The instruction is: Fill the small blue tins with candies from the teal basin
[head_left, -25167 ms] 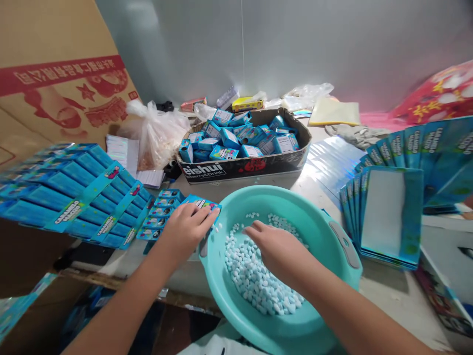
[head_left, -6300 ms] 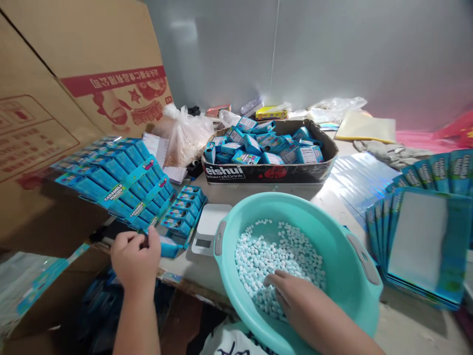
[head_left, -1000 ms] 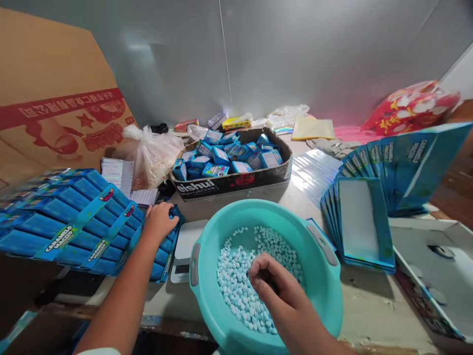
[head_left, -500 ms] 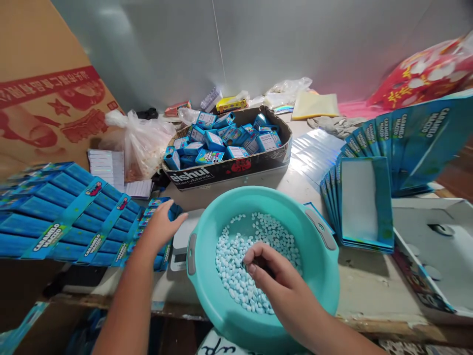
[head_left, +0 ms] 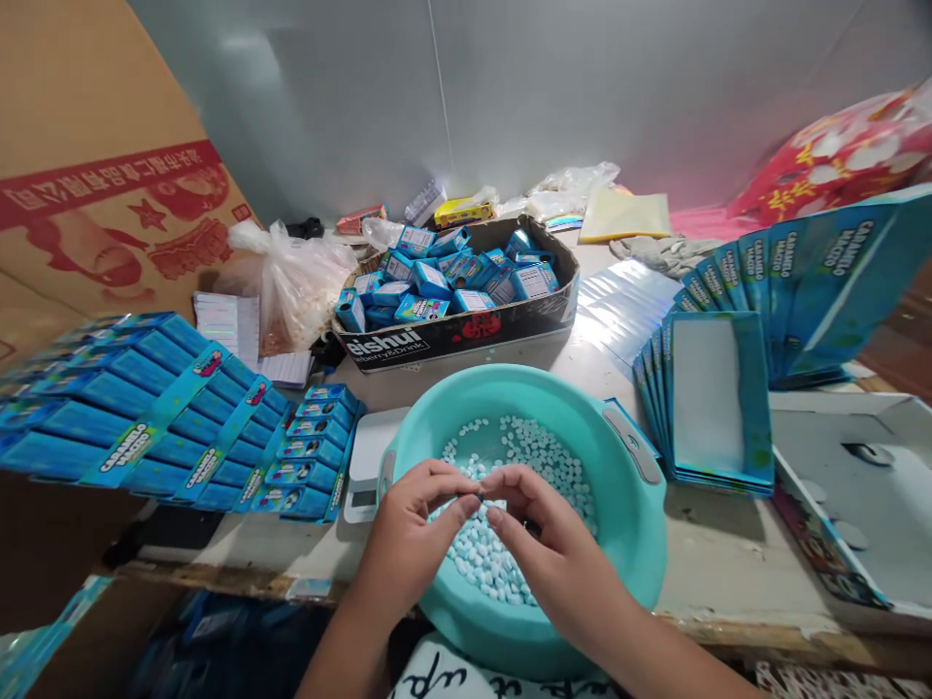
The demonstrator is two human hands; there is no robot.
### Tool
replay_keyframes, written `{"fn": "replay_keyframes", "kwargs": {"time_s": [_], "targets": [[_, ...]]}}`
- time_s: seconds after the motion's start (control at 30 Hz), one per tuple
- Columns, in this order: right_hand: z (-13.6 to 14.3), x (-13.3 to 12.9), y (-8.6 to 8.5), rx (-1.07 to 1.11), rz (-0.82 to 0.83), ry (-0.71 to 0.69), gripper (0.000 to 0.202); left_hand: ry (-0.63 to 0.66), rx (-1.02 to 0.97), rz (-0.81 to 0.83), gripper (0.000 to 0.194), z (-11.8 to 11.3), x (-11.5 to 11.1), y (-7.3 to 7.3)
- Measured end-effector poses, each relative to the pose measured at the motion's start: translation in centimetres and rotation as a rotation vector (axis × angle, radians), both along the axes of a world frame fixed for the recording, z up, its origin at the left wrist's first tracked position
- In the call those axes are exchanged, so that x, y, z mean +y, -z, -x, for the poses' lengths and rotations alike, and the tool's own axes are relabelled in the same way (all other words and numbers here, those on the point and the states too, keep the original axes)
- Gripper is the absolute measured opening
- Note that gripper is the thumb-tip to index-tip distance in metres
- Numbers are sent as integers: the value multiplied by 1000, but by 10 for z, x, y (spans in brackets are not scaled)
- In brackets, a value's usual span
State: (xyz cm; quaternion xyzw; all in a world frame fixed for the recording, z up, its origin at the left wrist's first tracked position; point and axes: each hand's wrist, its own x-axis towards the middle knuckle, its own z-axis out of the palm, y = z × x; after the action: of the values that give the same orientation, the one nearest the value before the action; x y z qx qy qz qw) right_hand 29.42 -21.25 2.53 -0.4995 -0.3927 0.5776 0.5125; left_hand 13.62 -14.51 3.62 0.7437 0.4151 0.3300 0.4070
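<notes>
Over a turquoise basin (head_left: 630, 544) of small pale-blue candies (head_left: 491, 558), my two hands meet at the fingertips. My left hand (head_left: 418, 519) pinches with thumb and index finger. My right hand (head_left: 557, 539) is curled, its thumb and fingers pressed close to the left fingertips. A tiny dark spot shows between them; what they hold is too small and covered to name. Left of the basin lies a display tray of small blue boxes (head_left: 310, 451), the nearest in a row of similar trays (head_left: 138, 408).
Behind the basin stands an open black carton (head_left: 466, 335) with many small blue boxes (head_left: 429, 282). Blue display trays (head_left: 720, 398) stand nested at right, beside a white open box (head_left: 859, 485). A white scale-like device (head_left: 375, 447) touches the basin's left side. A plastic bag (head_left: 295, 282) sits behind.
My left hand has come from the blue boxes on the left to the basin and met my right hand. My right hand has stayed over the candies. The view has shifted slightly.
</notes>
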Motion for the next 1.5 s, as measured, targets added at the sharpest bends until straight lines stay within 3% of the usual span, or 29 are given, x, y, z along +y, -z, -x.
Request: {"fn": "replay_keyframes", "kwargs": {"time_s": [0.13,0.2,0.3,0.37,0.43,0.57,0.7,0.87,1.0,1.13,1.23,1.33,1.43,1.5], "targets": [[-1,-2,4,-190,-68,83,21,-130,212,-223,11,21,22,-2],[-3,-2,4,-205,-92,147,18,-231,331,-385,15,42,46,-8],[-4,-2,3,-149,-76,128,17,-413,495,-545,22,80,98,-12],[-4,-3,3,-133,-54,86,17,-521,567,-517,27,105,132,-7],[-4,-3,5,-116,-51,79,17,-534,604,-447,29,124,157,3],[-7,-2,6,-36,-174,202,16,-462,697,-349,29,146,174,22],[-10,1,4,38,-243,293,15,-419,797,-332,44,154,168,27],[-8,0,1,53,-289,283,17,-352,868,-324,57,150,154,37],[-6,-2,-2,37,-281,276,18,-368,847,-311,60,143,146,44],[-7,0,-5,105,-102,196,17,-428,731,-234,56,150,151,35],[-10,6,-5,380,131,140,25,-453,561,-138,48,152,154,19],[-14,14,-6,674,296,182,30,-529,381,-122,48,127,129,4],[-15,18,-11,775,355,289,30,-548,177,-226,36,69,73,-2],[-14,18,-14,812,346,321,32,-189,74,-314,23,27,34,-1]]}}
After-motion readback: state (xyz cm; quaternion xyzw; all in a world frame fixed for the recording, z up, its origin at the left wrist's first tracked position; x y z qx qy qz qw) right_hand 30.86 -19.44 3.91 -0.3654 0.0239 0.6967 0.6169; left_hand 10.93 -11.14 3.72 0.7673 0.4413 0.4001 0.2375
